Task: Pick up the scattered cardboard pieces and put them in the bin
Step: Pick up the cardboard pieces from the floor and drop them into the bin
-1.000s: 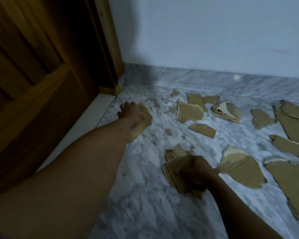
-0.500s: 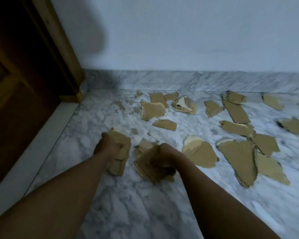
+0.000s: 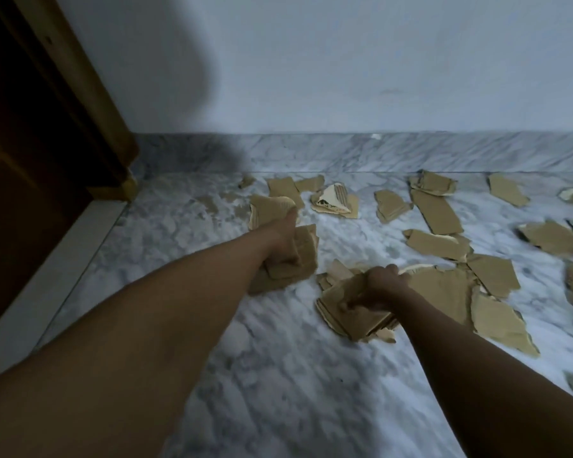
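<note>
Cardboard filled both of my hands. My left hand (image 3: 286,241) was curled round a small bundle (image 3: 300,264) of torn pieces, held out ahead of me and low over the marble floor (image 3: 278,375); whether the bundle touched the floor I could not tell. A curled piece (image 3: 268,206) lay just beyond that hand's thumb. My right hand (image 3: 377,289), nearer to me and to the right, gripped a thicker stack (image 3: 348,317). Just beside it, on its right, lay a large flat piece (image 3: 444,292). Loose pieces (image 3: 437,211) were strewn over the floor beyond and to the right of both hands, as far as the marble skirting (image 3: 411,152); a white-faced piece (image 3: 333,198) lay among them. A wooden door (image 3: 30,160) stood at my left, well apart from the cardboard.
</note>
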`<state>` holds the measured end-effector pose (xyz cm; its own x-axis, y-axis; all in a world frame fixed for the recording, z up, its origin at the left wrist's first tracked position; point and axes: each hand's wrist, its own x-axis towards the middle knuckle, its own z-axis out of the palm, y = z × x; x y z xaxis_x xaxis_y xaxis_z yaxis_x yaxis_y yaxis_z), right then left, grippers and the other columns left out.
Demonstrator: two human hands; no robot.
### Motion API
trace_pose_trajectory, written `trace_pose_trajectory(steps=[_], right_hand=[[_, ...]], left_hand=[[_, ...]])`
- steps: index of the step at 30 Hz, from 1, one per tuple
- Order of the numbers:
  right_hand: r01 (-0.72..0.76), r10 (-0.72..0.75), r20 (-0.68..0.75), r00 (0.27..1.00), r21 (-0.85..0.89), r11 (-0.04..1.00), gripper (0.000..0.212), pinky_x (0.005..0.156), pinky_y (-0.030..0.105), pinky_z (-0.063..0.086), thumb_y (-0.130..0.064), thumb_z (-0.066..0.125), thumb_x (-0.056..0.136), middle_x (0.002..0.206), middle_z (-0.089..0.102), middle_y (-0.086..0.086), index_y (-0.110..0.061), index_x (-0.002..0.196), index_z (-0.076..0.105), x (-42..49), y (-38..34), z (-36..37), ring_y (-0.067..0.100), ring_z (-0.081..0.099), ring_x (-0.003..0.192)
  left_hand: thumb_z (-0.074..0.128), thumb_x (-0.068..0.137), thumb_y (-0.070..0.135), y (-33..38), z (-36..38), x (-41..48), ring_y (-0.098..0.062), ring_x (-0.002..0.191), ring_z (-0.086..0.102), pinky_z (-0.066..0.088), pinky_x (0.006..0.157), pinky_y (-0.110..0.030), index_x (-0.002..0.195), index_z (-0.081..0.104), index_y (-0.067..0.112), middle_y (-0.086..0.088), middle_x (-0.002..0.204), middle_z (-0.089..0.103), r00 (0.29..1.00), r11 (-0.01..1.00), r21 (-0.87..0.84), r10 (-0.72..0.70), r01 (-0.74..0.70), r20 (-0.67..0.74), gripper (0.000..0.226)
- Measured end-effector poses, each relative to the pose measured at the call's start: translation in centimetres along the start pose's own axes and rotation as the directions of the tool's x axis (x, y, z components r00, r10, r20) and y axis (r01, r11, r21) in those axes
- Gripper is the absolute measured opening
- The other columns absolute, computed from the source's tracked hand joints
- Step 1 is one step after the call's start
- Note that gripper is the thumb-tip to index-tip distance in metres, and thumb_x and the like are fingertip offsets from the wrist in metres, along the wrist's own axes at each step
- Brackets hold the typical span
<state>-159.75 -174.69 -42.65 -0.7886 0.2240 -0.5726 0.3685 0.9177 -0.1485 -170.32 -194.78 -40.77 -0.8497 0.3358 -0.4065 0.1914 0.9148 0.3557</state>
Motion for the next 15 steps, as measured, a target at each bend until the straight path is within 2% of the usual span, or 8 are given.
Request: trace_pose_trajectory(steps=[3,5,9,12,15], right_hand=[[0.012,-0.013,0.018,1.0,0.036,0.999,0.073,0.105,0.049,0.037,-0.068,0.079,0.058,0.121,0.048,0.007,-0.022,0.112,0.06,1.6,0.8,0.5,0.033,0.039,0.123],[-0.01,0.008,0.032,0.999,0.05,0.999,0.083,0.105,0.051,0.037,-0.072,0.08,0.051,0.127,0.041,0.007,-0.024,0.115,0.059,2.2,1.1,0.7,0.037,0.037,0.125],[-0.022,0.014,0.119,0.993,0.065,0.998,0.123,0.106,0.05,0.039,-0.082,0.065,0.01,0.129,0.038,0.007,-0.024,0.117,0.056,2.9,0.8,0.3,0.036,0.035,0.126],[-0.02,0.013,0.142,0.99,0.05,0.999,0.125,0.107,0.05,0.036,-0.084,0.064,0.015,0.132,0.04,0.01,-0.022,0.123,0.056,2.6,0.7,-0.1,0.035,0.035,0.127],[0.013,-0.018,0.098,0.995,0.053,0.999,0.113,0.107,0.049,0.033,-0.087,0.069,0.032,0.131,0.041,0.01,-0.022,0.124,0.056,2.5,0.9,0.1,0.034,0.034,0.127]], left_hand=[[0.088,0.067,0.04,1.0,0.4,2.6,-0.034,0.139,0.035,0.041,0.108,-0.044,0.157,0.006,0.018,-0.013,0.158,0.024,0.998,0.985,0.17,-0.009,-0.002,0.063,0.123],[0.087,0.065,0.047,1.0,0.5,3.6,-0.033,0.143,0.028,0.037,0.112,-0.043,0.156,0.014,0.016,-0.012,0.16,0.019,0.996,0.969,0.245,-0.001,-0.022,0.094,0.12],[0.088,0.066,0.041,0.4,1.0,3.8,-0.031,0.132,0.044,0.044,0.104,-0.042,0.152,0.026,0.015,-0.009,0.151,0.037,0.998,0.991,0.133,-0.002,-0.007,0.069,0.11],[0.089,0.067,0.037,0.3,1.4,3.1,-0.03,0.121,0.051,0.049,0.096,-0.042,0.147,0.031,0.011,-0.011,0.141,0.047,0.997,0.999,0.024,-0.036,0.035,0.063,0.102],[0.09,0.067,0.034,0.0,0.5,3.5,-0.024,0.104,0.057,0.051,0.078,-0.034,0.125,0.046,0.011,-0.01,0.123,0.057,0.998,0.998,-0.028,-0.052,0.052,0.031,0.077]])
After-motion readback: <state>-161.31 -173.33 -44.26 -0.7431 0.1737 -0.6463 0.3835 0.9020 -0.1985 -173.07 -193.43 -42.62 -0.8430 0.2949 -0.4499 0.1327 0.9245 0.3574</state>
